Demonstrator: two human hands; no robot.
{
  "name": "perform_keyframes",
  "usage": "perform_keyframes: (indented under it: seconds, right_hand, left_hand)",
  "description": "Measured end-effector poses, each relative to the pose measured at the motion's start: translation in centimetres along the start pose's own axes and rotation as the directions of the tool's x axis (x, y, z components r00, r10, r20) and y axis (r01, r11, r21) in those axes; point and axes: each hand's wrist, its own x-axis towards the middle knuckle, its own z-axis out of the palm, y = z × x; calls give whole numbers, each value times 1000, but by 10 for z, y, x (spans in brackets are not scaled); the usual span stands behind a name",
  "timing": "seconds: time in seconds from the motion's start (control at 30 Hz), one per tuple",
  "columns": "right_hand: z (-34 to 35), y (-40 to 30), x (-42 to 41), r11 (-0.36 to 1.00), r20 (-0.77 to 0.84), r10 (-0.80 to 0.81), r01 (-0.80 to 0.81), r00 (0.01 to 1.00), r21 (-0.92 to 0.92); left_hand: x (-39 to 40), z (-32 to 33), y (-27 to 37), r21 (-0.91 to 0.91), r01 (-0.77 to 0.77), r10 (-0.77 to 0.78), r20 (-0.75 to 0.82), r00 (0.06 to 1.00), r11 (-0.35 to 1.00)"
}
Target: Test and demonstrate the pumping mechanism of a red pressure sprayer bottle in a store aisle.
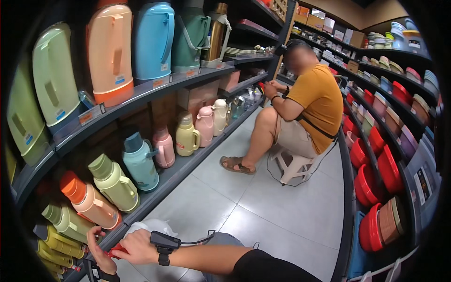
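My right hand (140, 247) is closed around a small red object (118, 251), mostly hidden by the fingers, so its kind is unclear. My left hand (100, 252) is just beside it, at the object's other end. Its upper fingers are curled and raised, and I cannot tell whether it grips the red object. Both wrists wear black straps with devices; a cable runs from the right one. Beyond my hands stand a peach thermos flask (93, 204) with an orange cap and a pale green thermos flask (112, 185), on the bottom shelf (169, 179).
A white plastic bag (155, 225) is behind my right hand. Larger thermos flasks (153, 42) line the upper shelf. A person (310, 105) sits on a white plastic stool (290, 164) in the tiled aisle (267, 208). Red plastic basins (368, 185) fill the right-hand racks.
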Motion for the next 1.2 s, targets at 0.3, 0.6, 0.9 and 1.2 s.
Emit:
perform_keyframes:
  seconds: [0.3,0.6,0.9,1.2]
  right_hand:
    - [-14,37,13,982,15,48,-45,999,-183]
    - [-4,39,16,989,83,47,-35,995,-142]
    - [20,38,13,988,367,140,-103,920,-117]
    - [29,7,23,999,330,-16,29,944,-35]
  left_hand:
    - [14,27,21,98,177,-185,91,978,979]
    - [-8,2,-3,-241,418,-376,202,904,876]
    - [-13,-70,-22,-246,433,-455,-41,890,867]
    - [-22,-104,-31,-470,401,-431,48,901,786]
